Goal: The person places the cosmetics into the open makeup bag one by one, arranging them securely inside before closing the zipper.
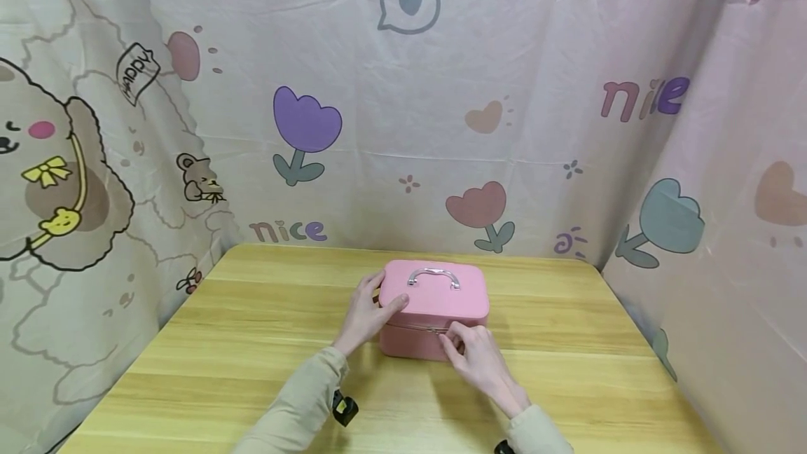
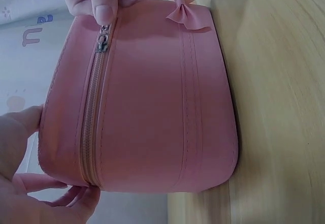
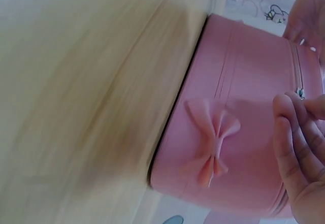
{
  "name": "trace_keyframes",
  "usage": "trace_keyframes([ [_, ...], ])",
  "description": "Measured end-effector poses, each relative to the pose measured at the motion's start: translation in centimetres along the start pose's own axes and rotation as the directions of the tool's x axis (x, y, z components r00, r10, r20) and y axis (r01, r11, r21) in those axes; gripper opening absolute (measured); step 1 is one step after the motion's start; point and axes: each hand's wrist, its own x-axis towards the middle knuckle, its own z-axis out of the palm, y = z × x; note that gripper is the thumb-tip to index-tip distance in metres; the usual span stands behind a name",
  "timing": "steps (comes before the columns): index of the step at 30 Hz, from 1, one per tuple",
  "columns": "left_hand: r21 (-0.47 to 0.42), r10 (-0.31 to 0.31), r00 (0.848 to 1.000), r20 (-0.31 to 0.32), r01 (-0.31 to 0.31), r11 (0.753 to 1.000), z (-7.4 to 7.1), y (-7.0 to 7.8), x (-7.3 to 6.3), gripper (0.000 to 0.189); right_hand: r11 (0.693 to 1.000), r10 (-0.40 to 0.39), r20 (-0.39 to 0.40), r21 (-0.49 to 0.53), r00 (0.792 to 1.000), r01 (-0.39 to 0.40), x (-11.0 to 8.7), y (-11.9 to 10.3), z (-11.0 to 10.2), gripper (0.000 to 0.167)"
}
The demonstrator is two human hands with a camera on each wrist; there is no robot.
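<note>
A pink vanity case with a silver top handle stands upright on the table, its lid down. My left hand holds the case's left end, thumb on the lid's top edge and fingers round the side. At the front, my right hand pinches the metal zipper pull between thumb and fingers. In the left wrist view the zipper's teeth meet along the stretch from the pull to the left corner. A pink bow sits low on the case front, below the right hand.
The wooden table carries the case near its middle. A patterned curtain with tulips and lettering hangs behind the table and along both sides.
</note>
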Motion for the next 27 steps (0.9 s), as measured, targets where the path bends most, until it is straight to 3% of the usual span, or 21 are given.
trace_keyframes([
  [8,-0.01,-0.011,1.0,0.005,0.011,1.0,-0.1,0.0,0.0,0.079,0.994,0.11,0.024,0.011,0.994,-0.11,-0.9,1.0,-1.9,0.026],
  [17,-0.022,-0.019,1.0,0.014,0.02,1.0,0.0,0.0,0.0,0.078,0.97,0.24,0.059,0.036,0.969,-0.242,-1.9,2.1,-4.0,0.022],
  [23,-0.018,-0.028,0.999,0.019,0.029,0.999,0.1,0.1,0.0,0.079,0.98,0.188,0.027,0.056,0.982,-0.19,-2.2,3.1,-4.4,0.023],
  [27,-0.007,-0.029,0.999,0.019,0.029,1.0,0.1,0.1,-0.1,0.078,0.976,0.183,0.057,0.111,0.981,-0.189,-2.2,3.8,-4.4,0.019],
])
